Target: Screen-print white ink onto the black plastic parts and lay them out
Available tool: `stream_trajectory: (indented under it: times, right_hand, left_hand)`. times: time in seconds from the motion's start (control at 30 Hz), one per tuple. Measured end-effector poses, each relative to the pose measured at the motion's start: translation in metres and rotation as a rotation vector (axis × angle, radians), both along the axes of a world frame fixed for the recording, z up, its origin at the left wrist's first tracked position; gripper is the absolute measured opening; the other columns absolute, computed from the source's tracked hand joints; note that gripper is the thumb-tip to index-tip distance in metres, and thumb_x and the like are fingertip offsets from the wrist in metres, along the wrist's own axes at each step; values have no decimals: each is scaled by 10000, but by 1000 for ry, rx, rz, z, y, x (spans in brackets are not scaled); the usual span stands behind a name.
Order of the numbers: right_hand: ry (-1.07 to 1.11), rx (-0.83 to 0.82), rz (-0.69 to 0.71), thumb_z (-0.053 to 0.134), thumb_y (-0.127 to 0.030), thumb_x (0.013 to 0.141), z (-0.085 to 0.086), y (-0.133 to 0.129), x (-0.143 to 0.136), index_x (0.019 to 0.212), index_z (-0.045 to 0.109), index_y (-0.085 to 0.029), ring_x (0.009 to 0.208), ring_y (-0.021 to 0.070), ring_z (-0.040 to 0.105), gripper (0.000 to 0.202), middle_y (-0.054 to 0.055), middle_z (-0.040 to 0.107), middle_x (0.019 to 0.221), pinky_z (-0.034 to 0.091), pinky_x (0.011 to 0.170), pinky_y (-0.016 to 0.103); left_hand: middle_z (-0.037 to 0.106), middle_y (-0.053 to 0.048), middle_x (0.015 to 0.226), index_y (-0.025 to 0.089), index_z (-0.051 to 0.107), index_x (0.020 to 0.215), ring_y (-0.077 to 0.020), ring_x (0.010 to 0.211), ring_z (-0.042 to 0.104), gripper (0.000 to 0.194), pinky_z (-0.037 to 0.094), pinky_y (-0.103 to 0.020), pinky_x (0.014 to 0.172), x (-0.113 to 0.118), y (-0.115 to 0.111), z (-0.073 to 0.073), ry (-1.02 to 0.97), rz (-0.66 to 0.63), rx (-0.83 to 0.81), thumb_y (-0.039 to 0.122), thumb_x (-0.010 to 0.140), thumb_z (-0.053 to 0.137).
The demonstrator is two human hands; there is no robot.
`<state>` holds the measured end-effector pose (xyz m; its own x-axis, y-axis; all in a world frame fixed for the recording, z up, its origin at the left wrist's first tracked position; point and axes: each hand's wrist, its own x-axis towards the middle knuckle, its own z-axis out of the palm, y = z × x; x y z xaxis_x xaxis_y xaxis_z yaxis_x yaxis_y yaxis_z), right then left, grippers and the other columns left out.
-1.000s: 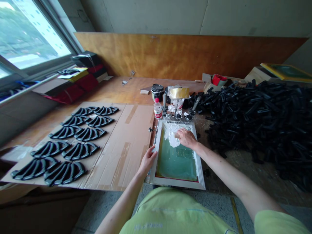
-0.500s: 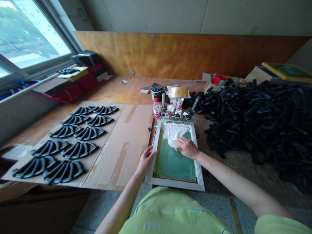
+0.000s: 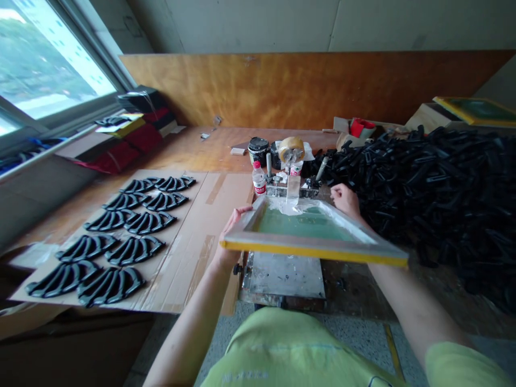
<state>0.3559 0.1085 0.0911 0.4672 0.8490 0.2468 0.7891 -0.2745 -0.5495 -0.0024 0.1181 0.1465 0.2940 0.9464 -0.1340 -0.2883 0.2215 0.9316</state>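
A screen printing frame [image 3: 306, 246], with a green mesh, is tilted up at its near side. My left hand [image 3: 235, 223] holds its left rail, with the fingers along the outer side. My right hand [image 3: 345, 200] is beyond the right rail, near the black parts; its fingers are curled, and I see nothing in them. A squeegee [image 3: 293, 188] stands at the far end of the mesh, in white ink [image 3: 278, 206]. Beneath the raised frame lies a flat metal plate [image 3: 286, 277]. Behind it is the hinge clamp [image 3: 276, 191].
Black fan-shaped parts [image 3: 151, 220] lie in two columns on cardboard [image 3: 189, 226] at left. A large heap of black parts [image 3: 427, 193] covers the right side. A bottle [image 3: 258, 180], a black-stained tub [image 3: 258, 149] and a tape roll [image 3: 291, 149] stand behind the frame.
The frame's near side has risen from the plate. My right hand has let go of the squeegee and moved right, past the frame. My left hand has gone up with the left rail.
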Motion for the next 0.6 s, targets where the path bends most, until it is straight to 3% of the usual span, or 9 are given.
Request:
stream_trajectory:
  times: [0.07, 0.17, 0.23, 0.27, 0.37, 0.43, 0.53, 0.6]
  right_hand:
    - [30, -77, 43, 510, -305, 885, -24, -21, -2, 1044, 656, -171, 805, 224, 642, 253, 72, 700, 868, 491, 760, 344]
    - [-24, -130, 355, 642, -313, 818, -56, -44, -34, 1148, 606, -201, 950, 232, 617, 350, 73, 674, 1022, 477, 849, 362]
    - [-120, -149, 479, 682, -273, 793, -63, -53, -62, 1147, 602, -220, 1019, 239, 584, 367, 72, 646, 1075, 454, 892, 381]
    - [-162, -151, 485, 675, -247, 800, -63, -57, -76, 1105, 617, -221, 1018, 239, 573, 312, 71, 639, 1058, 447, 896, 384]
    - [-192, -77, 424, 618, -219, 851, -50, -74, -121, 954, 643, -201, 953, 225, 558, 108, 71, 624, 943, 448, 864, 365]
    - [-189, 10, 503, 600, -222, 867, -40, -86, -151, 935, 645, -199, 947, 224, 547, 85, 71, 622, 913, 444, 866, 360]
    - [-179, 91, 766, 592, -255, 883, -38, -96, -166, 1004, 656, -225, 965, 204, 552, 140, 50, 642, 930, 424, 914, 365]
    - [-137, 124, 702, 588, -286, 890, -45, -96, -133, 1064, 653, -240, 1009, 206, 555, 191, 49, 658, 987, 406, 950, 385]
  left_hand:
    - [670, -47, 964, 187, 579, 1145, -154, 796, 644, 495, 510, -245, 653, 13, 15, 14, -83, -6, 53, 561, 822, 550]
    - [659, -40, 902, 194, 544, 1186, -131, 739, 633, 489, 495, -220, 605, 28, 19, 15, -106, 49, 28, 558, 867, 476]
    - [664, -44, 920, 207, 528, 1193, -119, 715, 626, 504, 481, -200, 577, 35, 4, -4, -87, 90, -49, 580, 857, 485]
    - [670, -58, 944, 205, 529, 1189, -122, 711, 627, 514, 475, -198, 559, 38, -8, -17, -52, 52, -126, 581, 840, 520]
    - [672, -129, 1078, 183, 550, 1159, -188, 796, 656, 547, 499, -251, 560, 47, -53, -59, 73, -240, -434, 581, 787, 602]
    - [670, -129, 1094, 183, 573, 1096, -213, 857, 658, 527, 525, -297, 618, 49, -75, -79, 63, -322, -542, 607, 784, 583]
    - [681, -57, 865, 180, 584, 972, -162, 702, 638, 487, 514, -282, 604, 33, -73, -96, 102, -247, -549, 616, 754, 593]
    - [638, -2, 703, 179, 577, 959, -117, 537, 565, 506, 460, -238, 517, 5, -51, -106, 280, -124, -461, 626, 722, 599]
